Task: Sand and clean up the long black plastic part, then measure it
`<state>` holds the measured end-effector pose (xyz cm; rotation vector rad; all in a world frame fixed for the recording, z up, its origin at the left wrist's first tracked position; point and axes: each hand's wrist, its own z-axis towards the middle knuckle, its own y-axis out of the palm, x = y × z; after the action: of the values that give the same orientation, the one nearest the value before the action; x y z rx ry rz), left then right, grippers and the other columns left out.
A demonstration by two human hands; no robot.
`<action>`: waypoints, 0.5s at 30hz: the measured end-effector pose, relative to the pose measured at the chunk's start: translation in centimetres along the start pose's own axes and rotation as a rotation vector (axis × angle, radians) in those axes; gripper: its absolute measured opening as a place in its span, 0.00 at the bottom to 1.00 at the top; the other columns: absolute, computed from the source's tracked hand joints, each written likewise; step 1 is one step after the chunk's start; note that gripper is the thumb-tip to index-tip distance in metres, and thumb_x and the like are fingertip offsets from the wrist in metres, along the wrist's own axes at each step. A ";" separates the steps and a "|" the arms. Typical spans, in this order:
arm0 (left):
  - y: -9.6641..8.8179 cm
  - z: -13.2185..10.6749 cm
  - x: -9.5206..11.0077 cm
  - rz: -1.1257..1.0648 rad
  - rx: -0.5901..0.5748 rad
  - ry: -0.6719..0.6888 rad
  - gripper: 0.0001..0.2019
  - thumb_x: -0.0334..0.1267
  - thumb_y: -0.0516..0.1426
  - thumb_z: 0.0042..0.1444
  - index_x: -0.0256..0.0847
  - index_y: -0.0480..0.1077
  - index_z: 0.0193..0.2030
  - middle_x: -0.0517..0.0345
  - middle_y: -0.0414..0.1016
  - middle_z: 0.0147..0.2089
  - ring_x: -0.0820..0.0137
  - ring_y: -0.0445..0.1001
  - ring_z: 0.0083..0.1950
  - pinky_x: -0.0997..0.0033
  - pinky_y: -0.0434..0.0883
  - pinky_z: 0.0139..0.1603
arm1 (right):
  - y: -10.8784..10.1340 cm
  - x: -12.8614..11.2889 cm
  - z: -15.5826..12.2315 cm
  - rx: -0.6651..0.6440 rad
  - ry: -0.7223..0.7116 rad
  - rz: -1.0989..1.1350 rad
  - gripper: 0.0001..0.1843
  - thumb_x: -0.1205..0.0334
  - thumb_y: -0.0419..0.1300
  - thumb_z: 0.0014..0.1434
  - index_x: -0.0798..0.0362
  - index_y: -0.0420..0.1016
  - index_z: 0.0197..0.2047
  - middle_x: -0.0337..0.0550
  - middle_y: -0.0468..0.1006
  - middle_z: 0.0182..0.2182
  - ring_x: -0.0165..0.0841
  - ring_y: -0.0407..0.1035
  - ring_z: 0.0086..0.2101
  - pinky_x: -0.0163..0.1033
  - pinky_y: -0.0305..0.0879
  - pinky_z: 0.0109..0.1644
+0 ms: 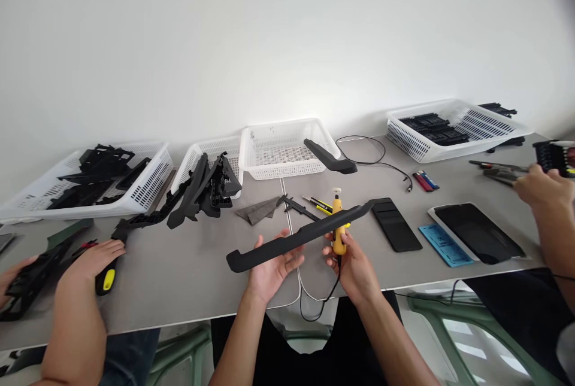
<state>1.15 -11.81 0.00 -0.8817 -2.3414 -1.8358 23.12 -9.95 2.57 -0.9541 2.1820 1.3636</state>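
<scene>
My left hand is cupped under a long black plastic trim strip and holds it up over the grey table, its fingers curled round the strip's lower left part. My right hand is wrapped round a yellow corded electric screwdriver, which stands upright right behind the strip's middle. The tool's black cable hangs down past the table's front edge.
White baskets with black parts line the back. Another black trim piece leans on the middle basket. A grey cloth, a caliper, a phone and a tablet lie around. Other people's hands are at the left and right.
</scene>
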 end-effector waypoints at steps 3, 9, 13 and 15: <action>-0.8 -0.3 -0.2 0.071 -0.076 -0.146 0.32 0.62 0.57 0.72 0.31 0.80 0.56 0.33 0.85 0.50 0.62 0.84 0.33 0.71 0.77 0.25 | -0.8 -1.2 1.2 0.049 -0.039 0.012 0.19 0.50 0.77 0.56 0.46 0.80 0.46 0.37 0.82 0.38 0.32 0.76 0.29 0.34 0.73 0.24; -1.2 -0.4 0.3 -0.027 -0.047 -0.133 0.29 0.58 0.56 0.73 0.30 0.79 0.60 0.26 0.81 0.62 0.73 0.77 0.27 0.79 0.70 0.17 | -2.5 -3.2 1.7 0.076 -0.099 0.011 0.21 0.51 0.76 0.56 0.47 0.81 0.50 0.39 0.85 0.43 0.31 0.76 0.30 0.32 0.75 0.26; -0.6 -0.4 0.5 -0.038 0.016 -0.097 0.24 0.52 0.58 0.72 0.37 0.78 0.65 0.31 0.76 0.70 0.73 0.78 0.32 0.79 0.74 0.21 | -2.8 -3.4 1.3 0.093 -0.086 0.029 0.22 0.52 0.77 0.53 0.48 0.81 0.48 0.38 0.84 0.40 0.29 0.73 0.29 0.31 0.72 0.24; -0.6 -0.4 0.5 -0.050 0.036 -0.058 0.22 0.47 0.58 0.72 0.37 0.79 0.64 0.32 0.76 0.70 0.76 0.74 0.30 0.81 0.73 0.21 | -2.8 -3.4 0.8 0.102 -0.098 0.003 0.22 0.50 0.78 0.51 0.48 0.81 0.47 0.38 0.83 0.39 0.28 0.71 0.27 0.30 0.69 0.23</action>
<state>0.36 -12.11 -0.23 -0.8925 -2.4452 -1.8031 27.47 -8.87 2.62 -0.8294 2.1584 1.2598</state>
